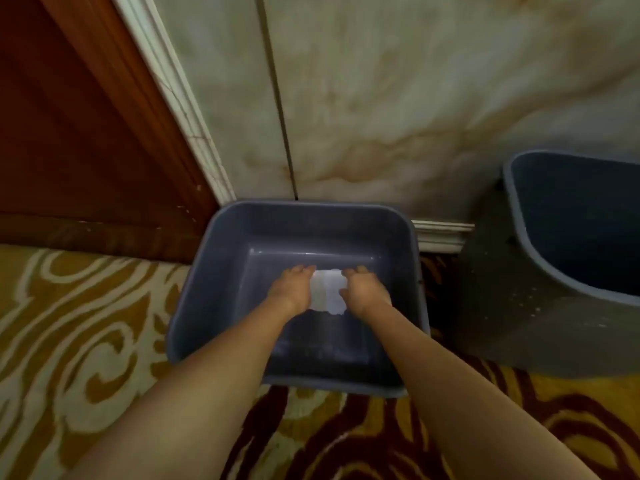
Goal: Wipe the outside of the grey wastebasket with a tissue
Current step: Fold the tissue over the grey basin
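Both hands reach down inside the grey wastebasket (194, 303), and between them lies the tissue (328, 291), a white, crumpled sheet with a ragged lower edge, flat on the bin's floor. The left hand (290, 289) touches the tissue's left edge and the right hand (365, 289) its right edge, so neither is plainly nearer; the sheet's longer side runs away from the person, in line with the fingers. The fingers (304, 269) of both hands point forward, held loosely together and pressed down near the tissue's far corners; whether they pinch it or only rest on it I cannot tell, since motion blur softens the tips. The wastebasket is smooth, slightly glossy plastic, rectangular with rounded corners and a rolled rim, standing on a patterned carpet (69, 323) against a marbled wall (381, 98). A second grey bin (571, 237) stands well apart to the right of the right hand. By my judgement the wiping of the outside has not begun: the tissue must first be gathered and lifted out over the rim.
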